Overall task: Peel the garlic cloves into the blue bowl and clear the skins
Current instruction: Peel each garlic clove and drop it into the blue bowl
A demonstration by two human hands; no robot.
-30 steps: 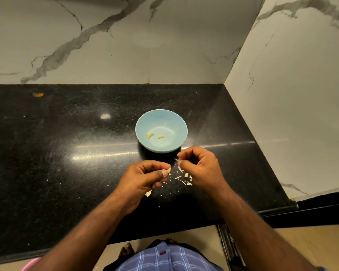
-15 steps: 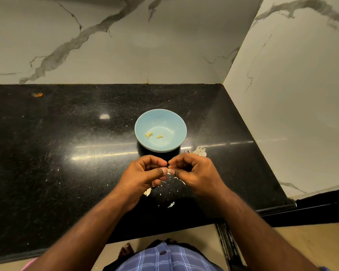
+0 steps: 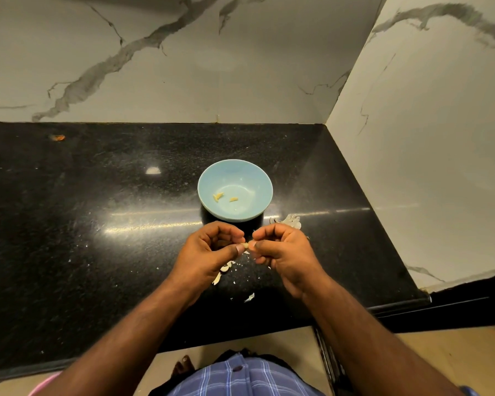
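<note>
Both hands are meeting just in front of the blue bowl (image 3: 209, 184), left hand (image 3: 209, 252) and right hand (image 3: 286, 252) pinching one garlic clove (image 3: 245, 246) between fingertips. Two peeled pieces (image 3: 225, 198) are lying inside the bowl; skins (image 3: 226, 271) are scattering across the tabletop (image 3: 97, 224) near its front edge.

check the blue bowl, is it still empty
No, the blue bowl already holds two small pale yellow garlic pieces on its floor.
</note>
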